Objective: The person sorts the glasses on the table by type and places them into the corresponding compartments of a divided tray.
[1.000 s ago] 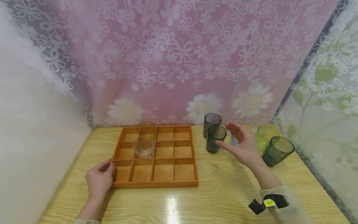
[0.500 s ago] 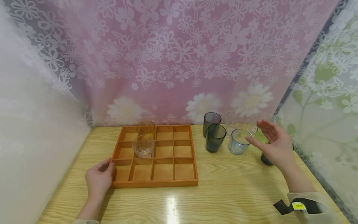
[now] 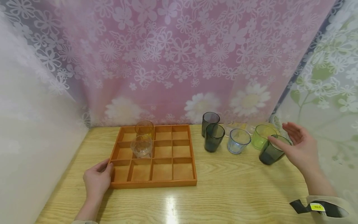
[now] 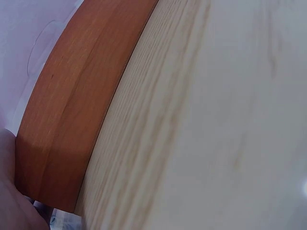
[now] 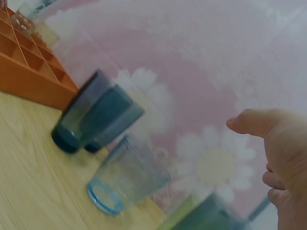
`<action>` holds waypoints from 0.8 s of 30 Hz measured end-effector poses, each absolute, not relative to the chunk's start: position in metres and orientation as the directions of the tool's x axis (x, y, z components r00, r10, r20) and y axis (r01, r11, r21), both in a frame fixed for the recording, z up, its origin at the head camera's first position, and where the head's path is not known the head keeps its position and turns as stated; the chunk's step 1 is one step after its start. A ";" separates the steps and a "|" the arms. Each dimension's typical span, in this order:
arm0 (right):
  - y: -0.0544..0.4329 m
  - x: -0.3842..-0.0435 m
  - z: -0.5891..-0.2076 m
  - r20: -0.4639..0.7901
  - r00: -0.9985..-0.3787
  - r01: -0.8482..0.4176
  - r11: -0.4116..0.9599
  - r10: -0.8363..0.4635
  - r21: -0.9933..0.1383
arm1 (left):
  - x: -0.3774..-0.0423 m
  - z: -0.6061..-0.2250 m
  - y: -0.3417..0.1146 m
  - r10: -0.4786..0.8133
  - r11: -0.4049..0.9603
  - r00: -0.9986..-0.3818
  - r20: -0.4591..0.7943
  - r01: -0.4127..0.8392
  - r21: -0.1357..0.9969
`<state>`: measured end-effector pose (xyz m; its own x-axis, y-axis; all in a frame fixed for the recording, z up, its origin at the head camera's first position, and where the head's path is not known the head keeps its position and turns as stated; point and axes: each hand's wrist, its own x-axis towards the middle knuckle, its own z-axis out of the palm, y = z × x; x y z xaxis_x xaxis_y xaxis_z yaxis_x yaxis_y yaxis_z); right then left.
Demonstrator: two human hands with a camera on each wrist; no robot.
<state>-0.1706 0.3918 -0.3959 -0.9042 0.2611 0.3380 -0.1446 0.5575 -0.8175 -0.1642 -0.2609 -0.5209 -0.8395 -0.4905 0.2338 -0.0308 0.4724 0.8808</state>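
Note:
At the left of the head view, my left hand (image 3: 95,180) grips the near left corner of a wooden compartment tray (image 3: 153,184), thumb at its rim. The left wrist view shows the tray's side wall (image 4: 72,105) with part of that hand (image 4: 12,191) at its end. A clear glass (image 3: 142,149) and an amber glass (image 3: 144,127) stand in tray compartments. My right hand (image 3: 302,152) holds nothing, its thumb and fingers spread. It is beside a dark green glass (image 3: 269,155) at the far right, and the thumb overlaps that glass's rim in the head view.
Left of the dark green glass stand a lime green glass (image 3: 260,137), a bluish clear glass (image 3: 237,143) and two dark glasses, one grey (image 3: 209,119) and one darker (image 3: 213,141). Clear glassware (image 3: 227,129) stands behind them. A floral curtain (image 3: 167,77) backs the wooden table (image 3: 223,186).
My right hand has moved right, from over the bluish glass to beside the dark green glass at the far right, uncovering the glasses it passed. The left hand stays on the tray.

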 end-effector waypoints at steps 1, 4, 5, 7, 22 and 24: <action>0.396 -0.170 -0.398 0.331 -0.905 -0.131 0.565 0.267 -0.814 | -0.164 -0.521 -0.261 -0.487 0.473 -0.841 0.235 -0.028 0.881; 0.405 -0.170 -0.406 0.321 -0.907 -0.105 0.594 0.272 -0.798 | -0.165 -0.520 -0.261 -0.483 0.465 -0.844 0.234 -0.021 0.885; 0.408 -0.170 -0.409 0.315 -0.909 -0.093 0.601 0.274 -0.794 | -0.165 -0.520 -0.262 -0.482 0.465 -0.845 0.234 -0.020 0.885; 0.412 -0.170 -0.416 0.297 -0.912 -0.068 0.610 0.283 -0.790 | -0.164 -0.518 -0.262 -0.484 0.466 -0.843 0.235 -0.021 0.884; 0.416 -0.173 -0.465 0.171 -0.928 0.049 0.564 0.331 -0.825 | -0.162 -0.515 -0.259 -0.490 0.434 -0.851 0.190 -0.050 0.900; 0.416 -0.173 -0.469 0.171 -0.927 0.046 0.551 0.335 -0.833 | -0.163 -0.516 -0.259 -0.487 0.440 -0.853 0.188 -0.053 0.897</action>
<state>-0.1730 0.4155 -0.4689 -0.9267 0.3347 0.1707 0.0457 0.5515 -0.8329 -0.1631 -0.2585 -0.5155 -0.8530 -0.4868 0.1883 -0.0530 0.4395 0.8967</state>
